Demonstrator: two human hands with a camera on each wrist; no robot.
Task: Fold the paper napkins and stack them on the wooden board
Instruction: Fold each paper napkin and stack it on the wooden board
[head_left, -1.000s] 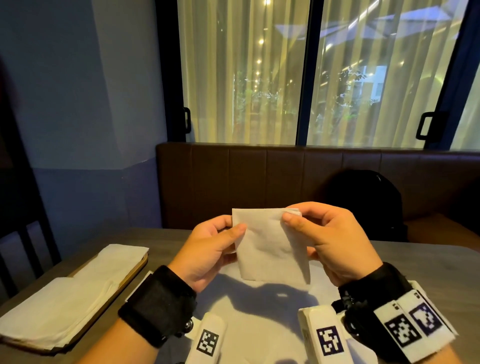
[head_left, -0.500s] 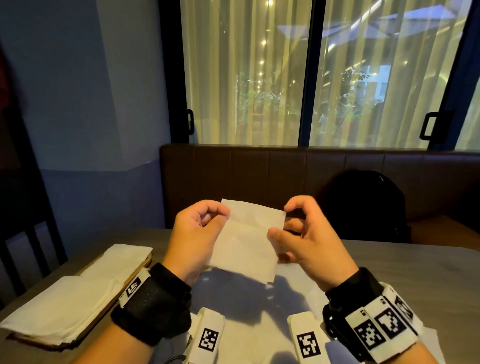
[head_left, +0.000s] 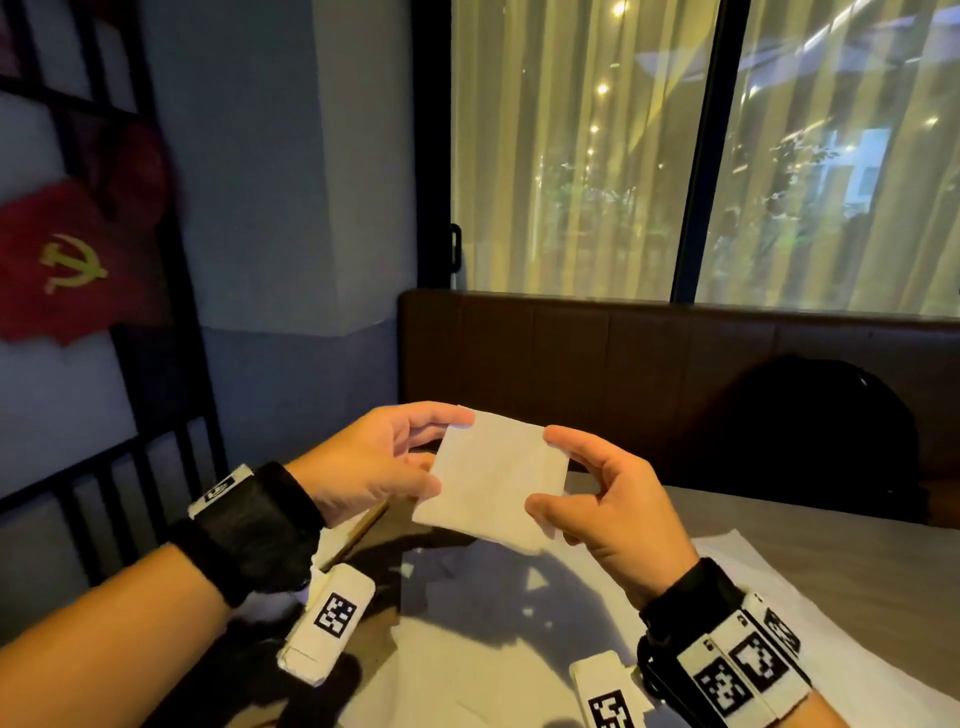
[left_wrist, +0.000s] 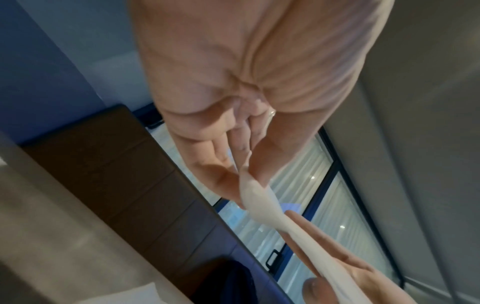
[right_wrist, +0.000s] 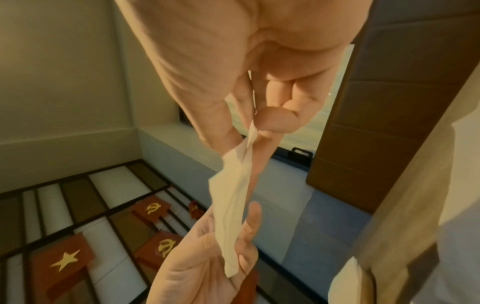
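I hold a small folded white napkin (head_left: 498, 478) in the air above the table, tilted. My left hand (head_left: 440, 451) pinches its left edge between thumb and forefinger. My right hand (head_left: 543, 470) pinches its right edge the same way. The left wrist view shows the napkin (left_wrist: 259, 203) edge-on, running from my left fingers to my right ones. From the right wrist it (right_wrist: 233, 205) hangs between both hands. Only a sliver of the wooden board (head_left: 362, 526) shows behind my left wrist; the stack on it is hidden. Flat unfolded napkins (head_left: 519, 654) lie under my hands.
The grey-brown table (head_left: 857, 540) runs to the right. A brown padded bench (head_left: 597, 358) stands behind it, with a dark backpack (head_left: 821, 431) on its seat. A black railing (head_left: 171, 457) and a wall with red flags (head_left: 57, 265) are at the left.
Both hands carried the napkin left and tilted it flatter. My right thumb and forefinger took its right edge again. The view swung left, so my left wrist now hides the board.
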